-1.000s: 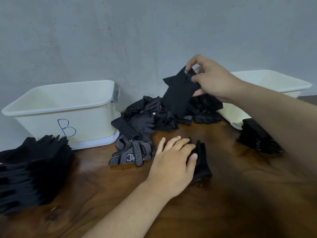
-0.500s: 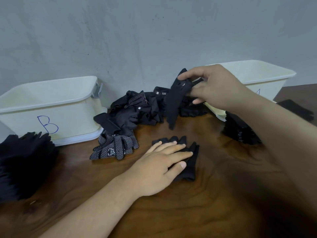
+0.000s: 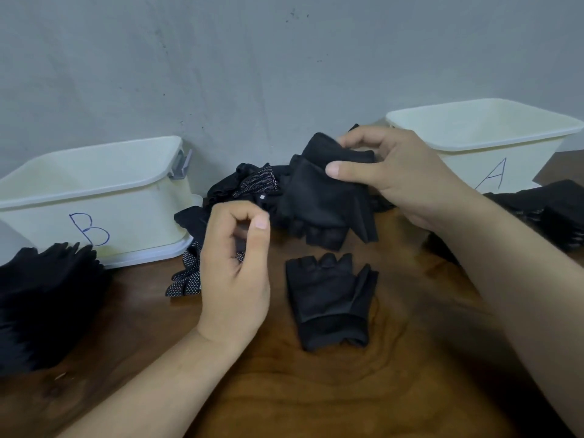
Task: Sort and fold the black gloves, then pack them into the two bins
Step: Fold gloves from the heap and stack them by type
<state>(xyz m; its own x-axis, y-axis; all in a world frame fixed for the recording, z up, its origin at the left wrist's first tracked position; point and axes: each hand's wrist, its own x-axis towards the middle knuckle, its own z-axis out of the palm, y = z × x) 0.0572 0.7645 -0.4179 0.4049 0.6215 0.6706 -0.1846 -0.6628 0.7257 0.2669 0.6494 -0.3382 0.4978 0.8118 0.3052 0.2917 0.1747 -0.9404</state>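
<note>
Wooden table (image 3: 410,374) against a grey wall (image 3: 221,58); contents as follows.

- Bin B (image 3: 94,191), cream plastic, at the left; bin A (image 3: 474,131) at the right. No gloves show inside either.
- Heap of unsorted gloves (image 3: 240,188) between the bins, with a dotted glove (image 3: 186,276) at its near edge.
- Stacks of black gloves: one before bin B (image 3: 41,295), one beside bin A (image 3: 553,213).
- Held glove (image 3: 319,203), fingerless. The right hand (image 3: 407,175) pinches its cuff between thumb and fingers; the finger stubs hang down toward the table.
- Flat glove (image 3: 328,298), fingerless, lying alone on the wood directly below the held one. Its long axis runs from the person to the wall, stubs away, cuff near.
- Left hand (image 3: 235,267), raised just left of the flat glove and the nearer hand to it. Its fingers curl in to the thumb; whether they nip any cloth cannot be told.

Judgement: pairing step. The two gloves point stub to stub, so the held glove probably needs turning before it lies matched on the flat one.
</note>
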